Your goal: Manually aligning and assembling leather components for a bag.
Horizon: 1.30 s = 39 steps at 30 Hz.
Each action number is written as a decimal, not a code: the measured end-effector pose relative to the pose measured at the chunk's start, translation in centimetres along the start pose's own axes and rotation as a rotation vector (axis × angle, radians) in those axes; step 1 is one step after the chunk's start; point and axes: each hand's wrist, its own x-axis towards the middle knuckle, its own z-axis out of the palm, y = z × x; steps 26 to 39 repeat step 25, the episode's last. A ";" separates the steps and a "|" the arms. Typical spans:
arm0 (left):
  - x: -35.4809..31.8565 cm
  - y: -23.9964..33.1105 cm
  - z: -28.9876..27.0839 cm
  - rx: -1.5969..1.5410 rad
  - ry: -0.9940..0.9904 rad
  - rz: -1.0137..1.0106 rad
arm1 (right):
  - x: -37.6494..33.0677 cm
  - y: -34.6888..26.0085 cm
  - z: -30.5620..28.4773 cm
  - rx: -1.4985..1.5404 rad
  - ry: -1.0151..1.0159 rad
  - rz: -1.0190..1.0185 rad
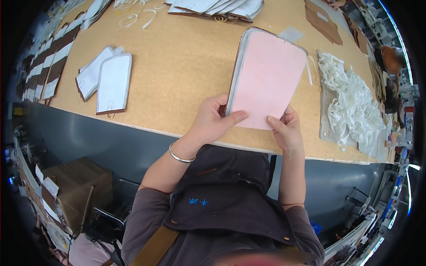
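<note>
Thumbs of our left hand (212, 122) and right hand (286, 128) pinch the pink-topped stack (267, 77) by its near edge, squaring it on the desk (177, 66) between white panels (106, 80) and tape pile (350, 106).

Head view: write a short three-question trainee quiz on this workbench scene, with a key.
1. True or false: both hands grip the near end of the pink-topped stack.
2. Which lies to the right of that stack? A) the heap of white straps B) a cardboard box C) a row of brown and white pieces
3. What does the left hand wear at the wrist?

Key:
1. True: the left hand and the right hand each press a thumb on the pink top sheet at its near edge.
2. A.
3. A silver bangle.
</note>
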 end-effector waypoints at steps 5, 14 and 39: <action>0.5 -0.6 -0.2 0.008 0.007 -0.047 | -0.1 -0.2 0.5 -0.130 0.046 -0.047; 0.5 -2.9 0.3 0.012 0.167 0.073 | 0.5 0.9 3.1 -0.230 0.224 -0.155; 0.4 -1.5 -0.3 0.031 0.049 0.100 | -0.7 1.7 3.8 -0.372 0.202 -0.560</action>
